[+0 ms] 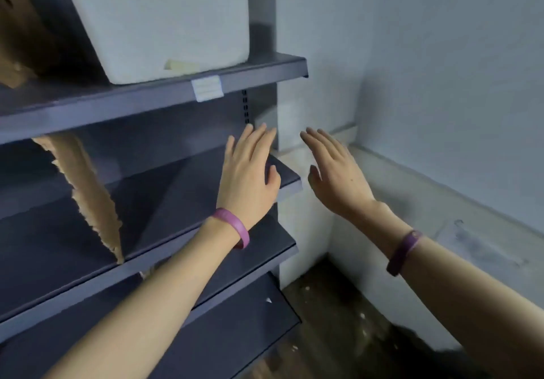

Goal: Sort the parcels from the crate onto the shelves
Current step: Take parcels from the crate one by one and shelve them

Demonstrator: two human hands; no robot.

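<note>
Since neither hand holds a parcel, sorting waits.
Left hand [247,172] and right hand [335,172] hover straight-fingered by the middle shelf [164,196], presumably free for another parcel.

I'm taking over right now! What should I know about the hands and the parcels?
Left hand: open, empty, by the right end of a lower shelf.
Right hand: open, empty, beside it, off the shelves.
Parcels: a white box and a brown box sit on the top shelf; a brown parcel stands lower down.
Crate: not in view, so what remains is unknown.
Next, probably: fetch another parcel.
</note>
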